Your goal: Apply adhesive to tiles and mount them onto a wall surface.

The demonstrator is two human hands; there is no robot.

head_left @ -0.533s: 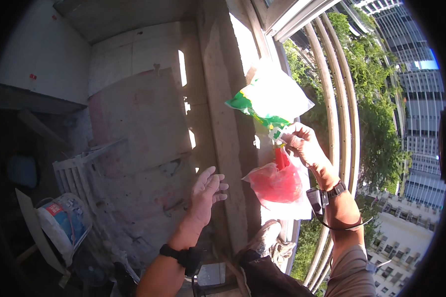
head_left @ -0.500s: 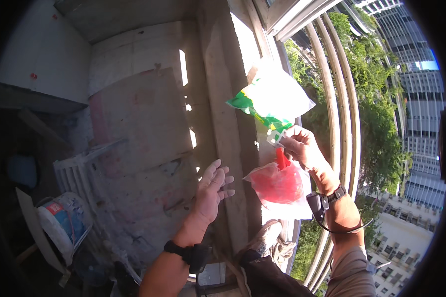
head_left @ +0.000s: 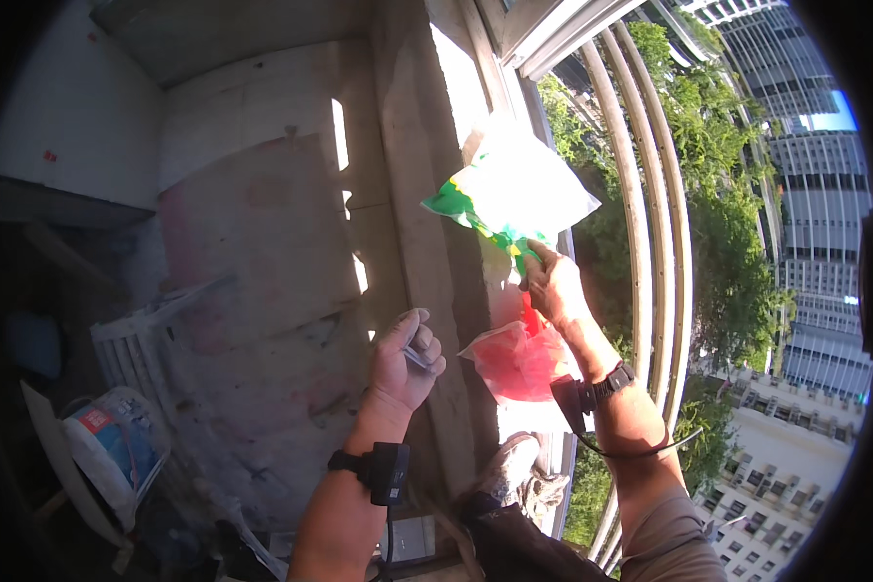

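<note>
A green and white plastic bag point(head_left: 509, 194) lies in bright sun on the window ledge point(head_left: 407, 242). My right hand point(head_left: 556, 291), fingers curled, touches its lower green edge; what it grips there is hidden. Just below, a clear bag point(head_left: 514, 359) with red contents sits on the ledge, partly behind my right forearm. My left hand point(head_left: 405, 361) is left of the red bag, fingers curled around something thin and greyish that I cannot make out.
Outside on the right are curved railing bars point(head_left: 635, 233), trees and tall buildings. A white window frame point(head_left: 563, 39) is at the top. At lower left stand a bucket point(head_left: 116, 446) and a slatted pale object point(head_left: 126, 359). A stained board point(head_left: 242, 223) covers the floor.
My left fingers have closed from a spread pose. My right hand has moved up to the green bag's edge; the small white piece it held is out of sight there.
</note>
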